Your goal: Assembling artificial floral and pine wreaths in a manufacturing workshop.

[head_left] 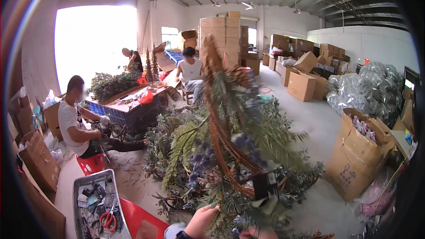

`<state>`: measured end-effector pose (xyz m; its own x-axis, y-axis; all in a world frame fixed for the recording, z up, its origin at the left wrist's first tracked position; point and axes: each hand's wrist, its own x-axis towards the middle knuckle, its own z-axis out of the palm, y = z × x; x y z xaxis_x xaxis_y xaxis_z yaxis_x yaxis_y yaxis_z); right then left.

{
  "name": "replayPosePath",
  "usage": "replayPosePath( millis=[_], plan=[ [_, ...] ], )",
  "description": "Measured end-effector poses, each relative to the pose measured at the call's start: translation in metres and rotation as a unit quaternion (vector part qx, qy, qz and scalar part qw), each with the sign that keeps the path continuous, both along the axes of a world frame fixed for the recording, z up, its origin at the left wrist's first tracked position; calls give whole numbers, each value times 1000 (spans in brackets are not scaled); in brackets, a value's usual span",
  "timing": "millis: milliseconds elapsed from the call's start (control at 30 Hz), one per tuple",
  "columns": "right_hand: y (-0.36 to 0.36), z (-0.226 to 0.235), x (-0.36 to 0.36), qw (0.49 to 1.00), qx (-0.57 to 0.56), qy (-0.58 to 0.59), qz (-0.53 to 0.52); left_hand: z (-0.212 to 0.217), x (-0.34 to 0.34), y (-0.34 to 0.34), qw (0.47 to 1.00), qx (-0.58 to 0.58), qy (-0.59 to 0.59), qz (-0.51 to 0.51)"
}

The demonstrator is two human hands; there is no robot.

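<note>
A vine wreath (230,119), dressed with fern fronds, blue thistle heads and pine cones, is held upright and close to the camera, its lower rim gripped from beneath. The left hand (201,221) is closed on the greenery at the wreath's bottom edge; the right hand (256,232) is only partly seen at the lower edge of the view, and whether it is closed cannot be told. A black tag (264,185) hangs at the lower right of the ring. The top of the wreath is blurred. Sprigs could be shaken loose if the ring is swung, and it could slip onto the heap of greenery (172,150) on the floor below, or onto the metal tray (79,186) with red scissors (107,220)
</note>
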<state>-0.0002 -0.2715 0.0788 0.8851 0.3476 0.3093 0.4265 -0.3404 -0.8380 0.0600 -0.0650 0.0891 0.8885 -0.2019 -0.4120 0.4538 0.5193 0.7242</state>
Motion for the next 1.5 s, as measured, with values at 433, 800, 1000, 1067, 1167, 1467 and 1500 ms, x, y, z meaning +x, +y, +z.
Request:
replayPosePath(
  millis=[433,800,1000,1067,1167,1467,1500],
  plan=[
    [7,-13,2,988,-86,-121,30,-34,22,28,963,206,-124,-124],
    [25,-17,10,946,-253,-177,96,-89,-24,38,988,91,-44,113],
    [37,-24,12,938,-282,-139,149,-90,-37,49,907,377,-177,57],
    [39,-22,11,938,-280,-141,146,-91,-41,40,805,510,-296,61],
    [38,-17,10,937,-291,-139,131,-91,-44,27,814,475,-323,90],
    [21,-19,6,943,-264,-190,78,-127,-24,23,839,433,-328,17],
    [17,-18,6,952,-220,-203,65,-122,-20,18,915,285,-281,56]
  ],
)
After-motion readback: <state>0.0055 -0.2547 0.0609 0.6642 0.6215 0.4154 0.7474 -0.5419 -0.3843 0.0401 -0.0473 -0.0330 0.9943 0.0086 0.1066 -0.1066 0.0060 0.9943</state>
